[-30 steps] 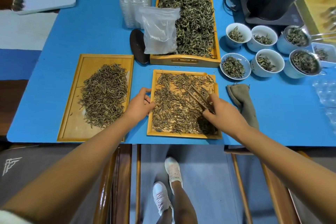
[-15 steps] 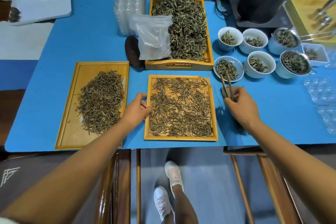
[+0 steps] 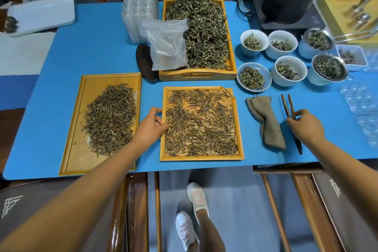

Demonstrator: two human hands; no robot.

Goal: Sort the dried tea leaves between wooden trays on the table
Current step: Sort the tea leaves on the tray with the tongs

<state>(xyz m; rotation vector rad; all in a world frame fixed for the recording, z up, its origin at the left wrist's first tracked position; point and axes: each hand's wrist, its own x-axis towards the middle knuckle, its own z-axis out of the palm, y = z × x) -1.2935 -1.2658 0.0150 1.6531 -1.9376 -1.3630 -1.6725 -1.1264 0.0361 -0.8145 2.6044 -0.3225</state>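
Right grip [image 3: 306,125] pinches the tongs [image 3: 290,112] over the table [image 3: 81,47]; left grip [image 3: 152,127] clasps the tray [image 3: 201,157] rim; best steady it, lifting few leaves [image 3: 200,125] at once.

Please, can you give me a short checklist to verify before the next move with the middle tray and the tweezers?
1. Left hand holds the middle tray at its left rim: ok.
2. Right hand grip on the wooden tweezers: ok, pinched.
3. Tweezers tips hold no leaf: cannot tell.
4. Leaves in the middle tray are spread thin for picking: ok.
5. Left tray has bare space for more leaves: ok.
6. Folded cloth lies clear of the middle tray: ok.
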